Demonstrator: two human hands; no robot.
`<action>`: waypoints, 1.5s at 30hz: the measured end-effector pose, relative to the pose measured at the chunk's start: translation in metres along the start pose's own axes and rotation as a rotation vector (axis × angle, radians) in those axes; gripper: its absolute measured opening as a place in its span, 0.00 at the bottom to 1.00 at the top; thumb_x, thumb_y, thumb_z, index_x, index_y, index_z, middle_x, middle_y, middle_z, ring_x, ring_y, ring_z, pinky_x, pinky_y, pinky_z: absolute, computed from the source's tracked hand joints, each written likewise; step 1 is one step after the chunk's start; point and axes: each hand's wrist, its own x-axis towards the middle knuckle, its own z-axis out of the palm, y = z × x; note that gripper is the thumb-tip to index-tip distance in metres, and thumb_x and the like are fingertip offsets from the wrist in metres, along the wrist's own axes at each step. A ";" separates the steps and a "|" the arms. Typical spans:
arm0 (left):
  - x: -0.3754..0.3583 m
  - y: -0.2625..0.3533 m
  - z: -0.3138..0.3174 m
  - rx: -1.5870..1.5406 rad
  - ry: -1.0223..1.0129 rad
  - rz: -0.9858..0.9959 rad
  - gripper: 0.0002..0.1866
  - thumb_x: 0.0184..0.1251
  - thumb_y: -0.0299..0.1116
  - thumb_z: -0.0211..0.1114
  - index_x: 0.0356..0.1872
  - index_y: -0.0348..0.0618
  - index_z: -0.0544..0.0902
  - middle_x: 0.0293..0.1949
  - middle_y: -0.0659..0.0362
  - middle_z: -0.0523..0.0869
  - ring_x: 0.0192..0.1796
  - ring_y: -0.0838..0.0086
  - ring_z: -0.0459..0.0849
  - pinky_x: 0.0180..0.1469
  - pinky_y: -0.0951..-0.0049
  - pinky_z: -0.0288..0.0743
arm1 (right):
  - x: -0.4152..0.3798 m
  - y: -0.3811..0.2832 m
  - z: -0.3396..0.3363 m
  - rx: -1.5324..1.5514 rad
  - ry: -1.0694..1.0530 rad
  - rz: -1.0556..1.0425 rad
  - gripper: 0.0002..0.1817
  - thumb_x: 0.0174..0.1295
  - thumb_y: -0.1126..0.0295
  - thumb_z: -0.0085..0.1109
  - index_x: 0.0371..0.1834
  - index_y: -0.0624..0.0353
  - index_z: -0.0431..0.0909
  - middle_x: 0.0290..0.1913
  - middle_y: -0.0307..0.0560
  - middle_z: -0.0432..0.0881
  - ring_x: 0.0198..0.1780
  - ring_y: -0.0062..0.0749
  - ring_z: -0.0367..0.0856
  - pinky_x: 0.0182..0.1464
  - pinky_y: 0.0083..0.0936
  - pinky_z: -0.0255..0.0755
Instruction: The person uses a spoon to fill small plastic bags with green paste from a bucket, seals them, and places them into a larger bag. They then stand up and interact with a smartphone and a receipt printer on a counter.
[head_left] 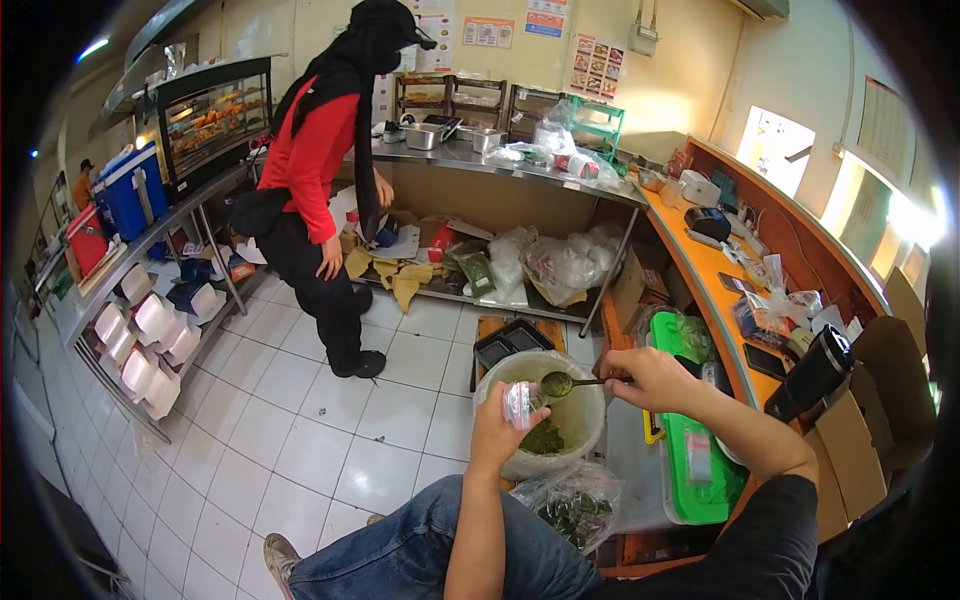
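Observation:
My left hand [492, 430] is closed around a small clear plastic bag [518, 404], held up over the near left rim of a white bucket. My right hand [645, 380] grips the handle of a ladle [558, 384] whose bowl holds something green. The ladle's bowl is level with the bag and a little to its right, above the bucket. Inside the white bucket [592, 420] lies a green mass, partly hidden by my left hand. A clear bag of dark green leaves [578, 515] rests against the bucket's near side.
Black trays [515, 342] sit behind the bucket. A green-lidded box [690, 470] stands at right, below an orange counter [715, 250] with a black tumbler [812, 370] and phones. A person in a red top [325, 150] stands by the steel table [470, 158]. Foam boxes [155, 325] fill the left shelf.

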 end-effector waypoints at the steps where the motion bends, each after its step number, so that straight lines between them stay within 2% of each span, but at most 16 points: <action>1: 0.000 -0.001 0.000 0.022 0.002 0.016 0.23 0.52 0.34 0.81 0.46 0.39 0.80 0.43 0.56 0.89 0.44 0.71 0.87 0.49 0.71 0.79 | -0.002 0.006 0.003 0.044 0.028 0.046 0.08 0.60 0.69 0.58 0.40 0.57 0.79 0.32 0.50 0.85 0.35 0.46 0.85 0.38 0.39 0.76; 6: 0.000 -0.003 0.000 0.052 0.034 0.032 0.23 0.53 0.36 0.81 0.45 0.38 0.80 0.43 0.56 0.90 0.44 0.72 0.88 0.48 0.72 0.79 | -0.013 0.057 0.050 0.225 0.108 0.183 0.08 0.59 0.69 0.60 0.38 0.60 0.79 0.28 0.50 0.84 0.34 0.48 0.84 0.39 0.40 0.76; 9: -0.001 0.003 -0.001 0.002 0.006 -0.026 0.22 0.53 0.34 0.80 0.47 0.39 0.82 0.47 0.56 0.88 0.48 0.72 0.86 0.54 0.71 0.77 | -0.018 0.064 0.080 0.124 -0.053 0.268 0.10 0.60 0.68 0.62 0.42 0.59 0.79 0.38 0.52 0.85 0.41 0.47 0.84 0.44 0.39 0.76; 11: 0.001 -0.001 -0.003 -0.059 -0.049 -0.011 0.21 0.54 0.34 0.80 0.47 0.39 0.82 0.48 0.56 0.88 0.49 0.71 0.86 0.54 0.71 0.76 | -0.013 0.052 0.095 -0.183 0.188 0.164 0.15 0.62 0.64 0.64 0.51 0.56 0.79 0.52 0.51 0.82 0.53 0.43 0.81 0.52 0.36 0.74; 12: 0.001 -0.002 -0.003 -0.129 -0.106 -0.007 0.20 0.55 0.33 0.79 0.47 0.38 0.82 0.50 0.55 0.87 0.50 0.71 0.85 0.55 0.71 0.76 | -0.008 0.044 0.096 -0.180 0.192 0.162 0.15 0.62 0.64 0.64 0.51 0.56 0.79 0.52 0.51 0.82 0.53 0.43 0.81 0.52 0.36 0.74; 14: 0.000 -0.002 -0.004 -0.242 -0.205 -0.087 0.20 0.57 0.31 0.78 0.47 0.37 0.81 0.51 0.55 0.87 0.51 0.70 0.85 0.55 0.71 0.76 | -0.004 0.022 0.099 0.556 0.185 0.169 0.22 0.63 0.61 0.65 0.59 0.53 0.77 0.60 0.48 0.76 0.62 0.40 0.74 0.60 0.34 0.69; 18: -0.004 0.000 -0.003 -0.471 -0.419 -0.199 0.20 0.59 0.27 0.76 0.48 0.36 0.75 0.52 0.53 0.85 0.54 0.68 0.84 0.56 0.70 0.77 | -0.006 -0.001 0.115 0.688 0.261 0.016 0.21 0.64 0.63 0.66 0.60 0.53 0.78 0.58 0.47 0.78 0.62 0.37 0.74 0.63 0.33 0.68; 20: -0.004 -0.001 -0.005 -0.484 -0.441 -0.234 0.22 0.59 0.26 0.76 0.49 0.36 0.73 0.52 0.51 0.85 0.54 0.69 0.84 0.56 0.71 0.77 | -0.005 0.004 0.131 0.758 0.304 -0.073 0.16 0.64 0.68 0.66 0.54 0.55 0.81 0.59 0.48 0.76 0.62 0.37 0.74 0.64 0.35 0.66; 25: -0.007 0.001 -0.008 -0.534 -0.436 -0.288 0.23 0.58 0.25 0.76 0.48 0.36 0.70 0.50 0.51 0.84 0.55 0.69 0.83 0.55 0.72 0.77 | -0.006 0.003 0.140 0.997 0.332 -0.036 0.10 0.65 0.71 0.65 0.47 0.58 0.82 0.61 0.49 0.74 0.62 0.34 0.74 0.65 0.32 0.66; 29: -0.008 -0.001 -0.007 -0.492 -0.400 -0.335 0.28 0.57 0.24 0.76 0.56 0.32 0.70 0.50 0.52 0.84 0.54 0.71 0.83 0.54 0.73 0.77 | -0.001 0.004 0.145 1.249 0.320 -0.012 0.06 0.66 0.74 0.63 0.45 0.60 0.80 0.61 0.49 0.73 0.61 0.31 0.74 0.64 0.33 0.68; 31: -0.007 0.005 -0.007 -0.472 -0.341 -0.321 0.31 0.57 0.24 0.77 0.59 0.30 0.70 0.51 0.52 0.83 0.55 0.71 0.82 0.54 0.74 0.76 | 0.003 0.006 0.151 1.218 0.345 -0.019 0.05 0.67 0.74 0.62 0.43 0.60 0.79 0.61 0.49 0.72 0.61 0.30 0.73 0.63 0.30 0.67; 33: -0.007 0.011 -0.005 -0.474 -0.233 -0.239 0.17 0.58 0.27 0.77 0.40 0.42 0.74 0.42 0.64 0.82 0.49 0.81 0.81 0.46 0.79 0.76 | 0.010 0.002 0.150 1.191 0.414 0.005 0.04 0.69 0.73 0.59 0.42 0.61 0.76 0.60 0.49 0.72 0.58 0.28 0.73 0.62 0.26 0.67; 37: 0.004 -0.010 0.001 -0.402 -0.159 -0.016 0.20 0.56 0.31 0.79 0.45 0.40 0.79 0.48 0.61 0.86 0.46 0.78 0.83 0.47 0.75 0.76 | 0.021 0.001 0.159 1.074 0.568 0.029 0.04 0.70 0.72 0.57 0.42 0.60 0.75 0.58 0.46 0.72 0.54 0.24 0.73 0.58 0.23 0.67; 41: 0.002 -0.026 0.001 -0.187 -0.087 0.008 0.14 0.59 0.33 0.77 0.42 0.40 0.82 0.38 0.61 0.86 0.41 0.79 0.82 0.45 0.75 0.76 | 0.024 0.000 0.161 0.963 0.591 0.019 0.05 0.72 0.71 0.54 0.41 0.60 0.74 0.56 0.47 0.73 0.53 0.26 0.73 0.57 0.23 0.68; 43: 0.002 -0.025 -0.001 -0.159 -0.095 -0.019 0.16 0.60 0.35 0.77 0.42 0.39 0.80 0.39 0.59 0.87 0.41 0.78 0.83 0.45 0.75 0.76 | 0.025 -0.003 0.158 0.705 0.672 0.037 0.06 0.72 0.70 0.53 0.40 0.61 0.73 0.53 0.50 0.75 0.51 0.33 0.75 0.56 0.26 0.68; 45: 0.003 -0.025 -0.002 -0.100 -0.101 -0.014 0.18 0.60 0.38 0.76 0.40 0.38 0.78 0.38 0.57 0.89 0.39 0.76 0.85 0.44 0.74 0.76 | 0.025 0.000 0.158 0.665 0.684 0.030 0.06 0.72 0.70 0.53 0.40 0.61 0.73 0.52 0.52 0.75 0.51 0.37 0.75 0.56 0.28 0.68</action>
